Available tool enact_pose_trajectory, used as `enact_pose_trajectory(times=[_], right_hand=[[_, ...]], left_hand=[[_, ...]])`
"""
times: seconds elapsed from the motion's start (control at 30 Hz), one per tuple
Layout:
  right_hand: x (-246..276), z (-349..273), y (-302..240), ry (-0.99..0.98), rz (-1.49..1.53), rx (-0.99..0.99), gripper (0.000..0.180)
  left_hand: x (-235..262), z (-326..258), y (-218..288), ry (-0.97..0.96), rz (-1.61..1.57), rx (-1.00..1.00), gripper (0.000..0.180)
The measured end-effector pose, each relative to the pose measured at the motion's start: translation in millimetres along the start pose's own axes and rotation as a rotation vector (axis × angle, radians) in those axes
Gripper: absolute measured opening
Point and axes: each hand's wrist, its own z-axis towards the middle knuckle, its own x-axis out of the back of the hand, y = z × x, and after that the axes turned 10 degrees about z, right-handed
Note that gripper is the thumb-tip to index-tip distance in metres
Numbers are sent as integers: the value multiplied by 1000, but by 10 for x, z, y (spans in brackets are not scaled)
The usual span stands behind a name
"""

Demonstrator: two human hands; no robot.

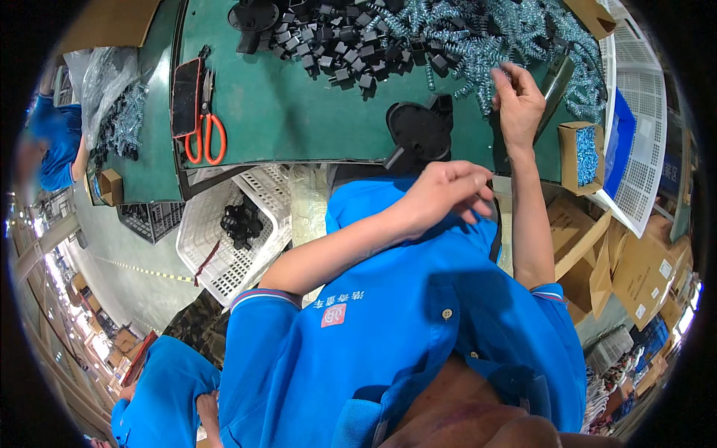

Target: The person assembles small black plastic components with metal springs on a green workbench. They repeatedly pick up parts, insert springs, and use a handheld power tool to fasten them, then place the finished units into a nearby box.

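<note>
My left hand [449,196] is in front of my shirt, just off the table's near edge. Its fingers are loosely bent and apart, with nothing visible in them. My right hand [520,112] is over the table beside a heap of coiled metal springs [485,52]. Its thumb and fingers are curled together; what they hold, if anything, cannot be made out. A round black plastic part [420,133] with a projecting arm lies near the edge, to the left of my right hand. Small black plastic blocks [343,52] are piled left of the springs.
Orange-handled scissors [205,134] and a dark phone-like slab [187,97] lie on the green table [284,131]. A small carton [569,153] of blue-grey pieces stands at the right corner. A white crate [213,254] with black parts sits below left. Two co-workers in blue are at left.
</note>
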Motion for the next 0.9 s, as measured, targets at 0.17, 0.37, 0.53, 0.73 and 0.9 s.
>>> enact_pose_trajectory(times=[0.17, 0.37, 0.53, 0.73, 0.9], right_hand=[[-122, -194, -363, -172, 167, -44, 12], [-304, -326, -144, -295, -228, 327, 12], [-356, -308, -190, -376, -451, 431, 16], [-367, 128, -272, -314, -647, 417, 28], [-540, 172, -67, -353, -921, 353, 23]], left_hand=[[470, -62, 298, 861, 1618, -812, 60], [623, 165, 37, 811, 1370, -574, 64], [535, 246, -71, 812, 1101, -472, 44], [535, 175, -121, 808, 1073, -431, 44], [556, 56, 30, 896, 1470, -449, 45]])
